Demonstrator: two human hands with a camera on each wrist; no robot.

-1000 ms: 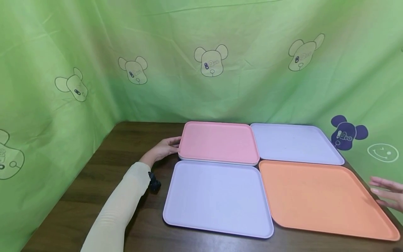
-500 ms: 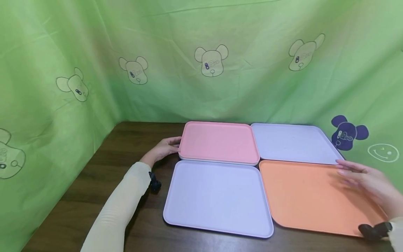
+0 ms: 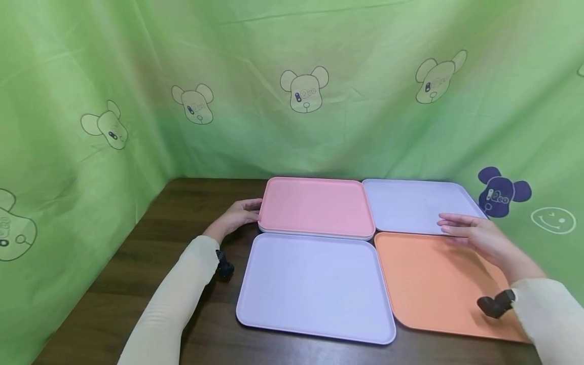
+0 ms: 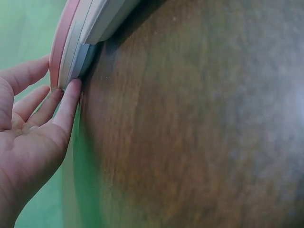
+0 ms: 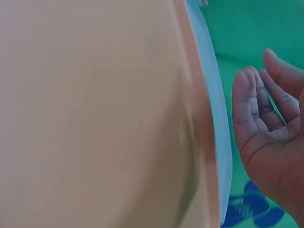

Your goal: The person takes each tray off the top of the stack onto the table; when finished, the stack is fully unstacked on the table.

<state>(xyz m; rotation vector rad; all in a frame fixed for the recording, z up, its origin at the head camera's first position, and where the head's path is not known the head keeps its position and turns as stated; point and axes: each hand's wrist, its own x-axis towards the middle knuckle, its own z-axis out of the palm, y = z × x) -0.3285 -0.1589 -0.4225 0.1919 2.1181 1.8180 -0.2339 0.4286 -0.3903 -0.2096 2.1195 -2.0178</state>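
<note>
A pink tray [image 3: 317,207] tops a small stack at the back middle; the left wrist view shows several layered rims [image 4: 71,45]. My left hand [image 3: 234,217] touches the left side of that stack, its fingertips resting against the rims with fingers mostly straight. Over the border between the back lavender tray [image 3: 410,203] and the orange tray [image 3: 424,284], my right hand [image 3: 476,235] hovers, holding nothing. In the right wrist view its fingers are relaxed and apart from the orange tray's rim [image 5: 202,95]. A front lavender tray [image 3: 315,289] lies before the pink stack.
Brown wooden table [image 3: 137,274] extends left of the trays. A green printed curtain [image 3: 237,101] hangs close behind the table and along both sides. The four-way meeting of trays sits near the table's middle, their edges nearly touching.
My right hand has come in from the right edge, moving left over the orange tray to its back rim. The left hand stays at the pink stack; the trays look unmoved.
</note>
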